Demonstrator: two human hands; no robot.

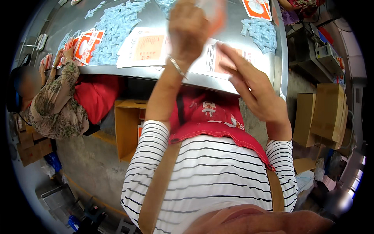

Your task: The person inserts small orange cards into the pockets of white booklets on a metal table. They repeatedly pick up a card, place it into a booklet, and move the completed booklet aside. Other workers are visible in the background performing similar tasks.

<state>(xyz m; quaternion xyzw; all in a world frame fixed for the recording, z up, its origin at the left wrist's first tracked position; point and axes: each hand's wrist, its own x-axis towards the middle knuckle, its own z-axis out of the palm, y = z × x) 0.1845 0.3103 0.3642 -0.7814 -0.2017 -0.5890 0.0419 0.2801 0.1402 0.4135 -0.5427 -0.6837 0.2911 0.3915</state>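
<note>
My left hand (pixel 187 33), with a bracelet at its wrist, is raised over the metal table. Its fingers are curled round a blurred orange-and-white packet (pixel 215 15), smeared by motion. My right hand (pixel 255 84) hovers at the table's near edge, open, its fingers stretched out and holding nothing. Beneath and between the hands lie flat white printed packets, one at the left (pixel 142 48) and one at the right (pixel 212 58), partly covered by my hands. A heap of small light-blue sachets (pixel 117 27) spreads at the left, and a smaller sachet pile (pixel 260 35) sits at the right.
Orange-and-white packets (pixel 89 46) lie at the left, where a co-worker in a patterned top (pixel 58 101) handles similar ones. Another orange packet (pixel 258 8) is at the far right. An open cardboard box (pixel 126 128) stands below the table; more cartons (pixel 327 113) are on the right.
</note>
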